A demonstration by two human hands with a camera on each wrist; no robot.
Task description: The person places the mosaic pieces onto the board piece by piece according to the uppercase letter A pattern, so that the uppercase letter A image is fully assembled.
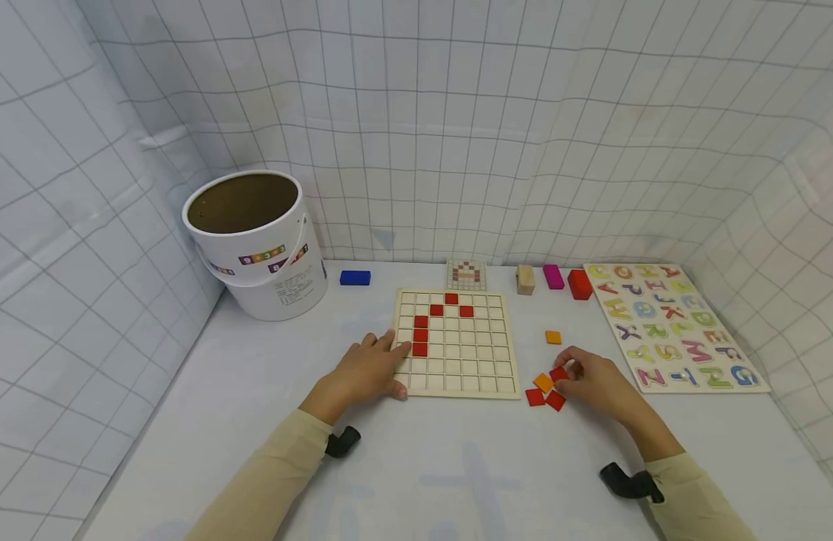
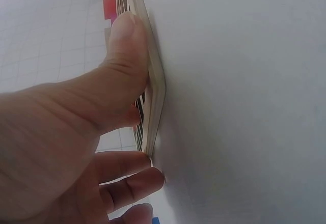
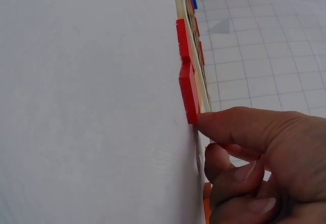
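A square wooden grid board (image 1: 471, 368) lies on the table with several red tiles (image 1: 421, 321) set in its upper left cells. My left hand (image 1: 369, 368) rests at the board's left edge, fingers spread, the index fingertip by the lowest red tile and the thumb at the near corner. Right of the board, my right hand (image 1: 595, 383) pinches a red square tile (image 1: 558, 373) between thumb and index finger. Beside it lie an orange tile (image 1: 543, 383) and two more red tiles (image 1: 555, 400). In the right wrist view the thumb (image 3: 229, 124) partly hides the pinched tile.
Behind the board lies a small pattern card (image 1: 467, 275). A white bucket (image 1: 274, 278) and a blue block (image 1: 355, 278) stand back left. Wooden (image 1: 525, 279), magenta (image 1: 553, 276) and red blocks (image 1: 580, 285) sit back right, near an alphabet puzzle board (image 1: 667, 330). Another orange tile (image 1: 553, 337) lies apart.
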